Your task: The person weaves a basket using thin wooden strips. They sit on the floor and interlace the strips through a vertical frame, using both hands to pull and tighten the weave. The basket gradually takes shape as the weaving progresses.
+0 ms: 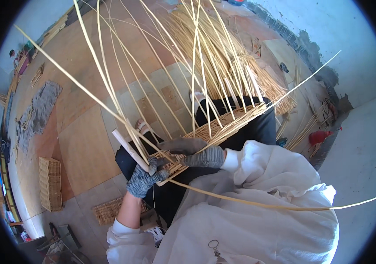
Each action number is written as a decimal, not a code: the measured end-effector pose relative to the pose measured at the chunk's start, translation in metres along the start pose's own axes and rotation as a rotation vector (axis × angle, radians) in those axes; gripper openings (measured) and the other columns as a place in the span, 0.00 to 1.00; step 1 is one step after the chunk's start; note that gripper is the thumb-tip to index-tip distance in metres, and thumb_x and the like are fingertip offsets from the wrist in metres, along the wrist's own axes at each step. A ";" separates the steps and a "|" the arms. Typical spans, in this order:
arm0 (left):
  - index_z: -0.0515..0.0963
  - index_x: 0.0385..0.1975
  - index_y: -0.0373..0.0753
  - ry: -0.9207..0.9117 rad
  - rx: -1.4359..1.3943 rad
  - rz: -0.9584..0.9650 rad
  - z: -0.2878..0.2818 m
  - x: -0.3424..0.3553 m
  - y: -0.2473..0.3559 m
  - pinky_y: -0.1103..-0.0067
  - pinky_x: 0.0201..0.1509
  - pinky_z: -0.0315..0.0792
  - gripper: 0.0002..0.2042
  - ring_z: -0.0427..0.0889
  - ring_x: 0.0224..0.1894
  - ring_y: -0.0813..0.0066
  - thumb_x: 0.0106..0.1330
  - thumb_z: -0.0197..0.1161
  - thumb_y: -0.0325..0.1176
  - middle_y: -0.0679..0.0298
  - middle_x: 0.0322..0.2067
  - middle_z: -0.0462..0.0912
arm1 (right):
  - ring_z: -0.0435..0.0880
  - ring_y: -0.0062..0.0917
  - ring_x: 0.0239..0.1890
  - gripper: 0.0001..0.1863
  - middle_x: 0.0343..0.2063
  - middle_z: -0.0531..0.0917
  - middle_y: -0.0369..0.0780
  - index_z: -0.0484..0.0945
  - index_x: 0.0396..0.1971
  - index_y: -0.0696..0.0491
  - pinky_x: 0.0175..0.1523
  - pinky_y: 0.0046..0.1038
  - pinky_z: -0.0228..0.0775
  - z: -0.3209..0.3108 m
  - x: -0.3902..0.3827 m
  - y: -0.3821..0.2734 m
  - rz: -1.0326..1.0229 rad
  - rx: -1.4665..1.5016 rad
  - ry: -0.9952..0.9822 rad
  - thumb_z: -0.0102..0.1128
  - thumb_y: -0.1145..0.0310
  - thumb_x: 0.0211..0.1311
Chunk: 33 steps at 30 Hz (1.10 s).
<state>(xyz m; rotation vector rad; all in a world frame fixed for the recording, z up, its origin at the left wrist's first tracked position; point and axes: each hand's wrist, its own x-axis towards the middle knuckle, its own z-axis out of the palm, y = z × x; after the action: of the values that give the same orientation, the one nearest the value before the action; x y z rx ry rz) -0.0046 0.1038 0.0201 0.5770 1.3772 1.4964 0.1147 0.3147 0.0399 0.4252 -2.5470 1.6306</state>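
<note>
A half-woven wicker basket [225,125] lies slanting across my lap, with long pale upright rods [194,79] fanning away from it. My left hand [146,179], in a grey knitted glove, is closed round the basket's near left corner, beside a thick peeled stake [128,148]. Against the weave just to its right is my right hand [204,157], gloved too. Its fingers are closed over the basket's edge, their tips partly hidden. One long willow rod [262,203] runs from the corner by my left hand out to the right, across my white top.
A large bundle of loose rods [240,61] lies on the floor ahead. Woven wicker panels [50,184] rest at the left, with another [109,210] near my left arm. A red container [320,137] stands by the right wall. Grey cloth [38,108] lies far left.
</note>
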 end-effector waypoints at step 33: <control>0.63 0.17 0.46 0.246 -0.190 0.044 0.010 -0.008 -0.023 0.79 0.42 0.76 0.18 0.79 0.39 0.75 0.47 0.65 0.14 0.62 0.32 0.79 | 0.78 0.35 0.30 0.14 0.24 0.79 0.40 0.78 0.27 0.58 0.33 0.36 0.70 -0.008 -0.014 -0.019 0.018 -1.148 -0.165 0.58 0.62 0.46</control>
<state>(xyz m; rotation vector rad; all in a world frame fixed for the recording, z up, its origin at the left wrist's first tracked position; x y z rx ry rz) 0.0154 0.0984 0.0031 0.3128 1.3926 1.7570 0.1330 0.3171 0.0573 0.3885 -3.0310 -0.0493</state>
